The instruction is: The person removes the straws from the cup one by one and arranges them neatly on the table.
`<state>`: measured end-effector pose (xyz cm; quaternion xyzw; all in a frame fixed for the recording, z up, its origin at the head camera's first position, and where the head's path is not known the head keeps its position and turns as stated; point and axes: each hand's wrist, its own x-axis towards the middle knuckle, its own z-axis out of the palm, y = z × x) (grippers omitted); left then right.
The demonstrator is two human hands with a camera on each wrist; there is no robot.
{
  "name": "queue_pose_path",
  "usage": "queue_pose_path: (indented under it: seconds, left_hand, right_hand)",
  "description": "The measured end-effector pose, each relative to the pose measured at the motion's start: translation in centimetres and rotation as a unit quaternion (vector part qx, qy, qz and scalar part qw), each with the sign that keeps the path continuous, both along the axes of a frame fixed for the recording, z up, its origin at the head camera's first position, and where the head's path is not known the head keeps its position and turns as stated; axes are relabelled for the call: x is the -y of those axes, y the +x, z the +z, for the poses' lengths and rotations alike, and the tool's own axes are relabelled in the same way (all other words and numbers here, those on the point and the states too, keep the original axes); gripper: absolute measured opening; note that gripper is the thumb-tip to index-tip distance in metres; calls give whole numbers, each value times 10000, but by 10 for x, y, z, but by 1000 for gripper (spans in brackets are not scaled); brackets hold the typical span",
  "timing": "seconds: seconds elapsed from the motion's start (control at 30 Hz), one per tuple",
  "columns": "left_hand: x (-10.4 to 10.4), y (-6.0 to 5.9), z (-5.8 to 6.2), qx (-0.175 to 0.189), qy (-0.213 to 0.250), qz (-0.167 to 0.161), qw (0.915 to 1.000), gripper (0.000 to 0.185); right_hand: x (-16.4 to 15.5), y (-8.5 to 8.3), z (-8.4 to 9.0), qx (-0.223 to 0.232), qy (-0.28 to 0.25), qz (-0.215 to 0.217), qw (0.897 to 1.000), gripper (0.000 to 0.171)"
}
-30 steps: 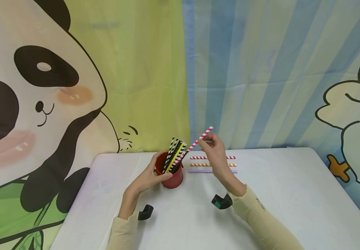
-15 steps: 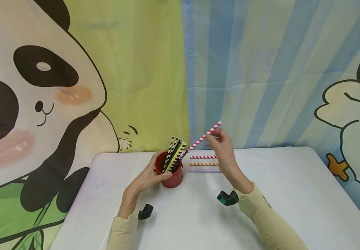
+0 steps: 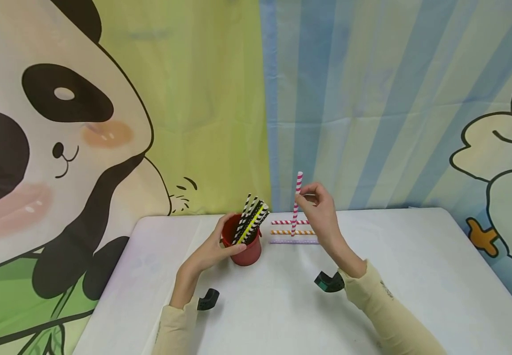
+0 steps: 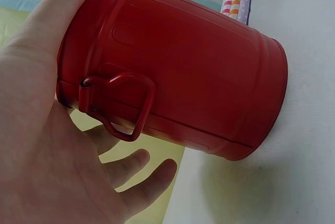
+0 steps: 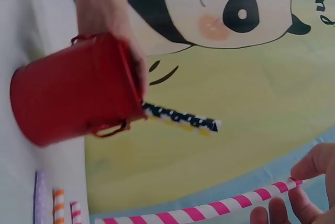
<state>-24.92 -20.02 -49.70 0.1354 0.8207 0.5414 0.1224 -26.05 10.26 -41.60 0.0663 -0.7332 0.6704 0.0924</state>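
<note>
White table point(image 3: 416, 276), handled red can point(image 4: 178, 77)

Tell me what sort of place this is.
Probably a staged indoor recording corner, not a lived-in room: cartoon panda backdrop, striped blue curtain, and a white table bearing a red cup of paper straws.

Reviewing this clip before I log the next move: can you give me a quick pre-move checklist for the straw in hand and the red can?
1. Right hand pinches the pink striped straw: ok.
2. Straw out of the red can, upright: ok.
3. Left hand grips the can on the table: ok.
4. Black and yellow straws inside the can: ok.
5. Three straws lie side by side beyond it: ok.
6. Straw's lower tip off the table: cannot tell.
</note>
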Motion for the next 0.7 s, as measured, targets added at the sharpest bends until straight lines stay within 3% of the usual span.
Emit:
queue_pose_path:
  seconds: [0.13, 0.3, 0.4, 0.5, 0.7]
  left_hand:
    - [-1, 1, 2, 23, 25, 25, 10000, 90]
    - [-1, 2, 3, 83, 77, 63, 9999, 90]
    - [-2, 2, 4, 91, 100, 58, 9999, 90]
    - [-2, 2, 3, 86, 50, 52, 9999, 89]
    - [-1, 1, 1, 10, -39, 41, 10000, 88]
  right_hand:
    - [-3, 1, -6, -199, 874, 145, 9959, 16]
    - [-4, 4, -12, -426, 1988, 303, 9786, 12]
    - [-4, 6, -16, -553, 2684, 388, 9609, 11]
    - [-3, 8, -21, -611, 3436, 408, 9362, 11]
    - [-2, 14, -40, -739, 4426, 395, 8928, 13]
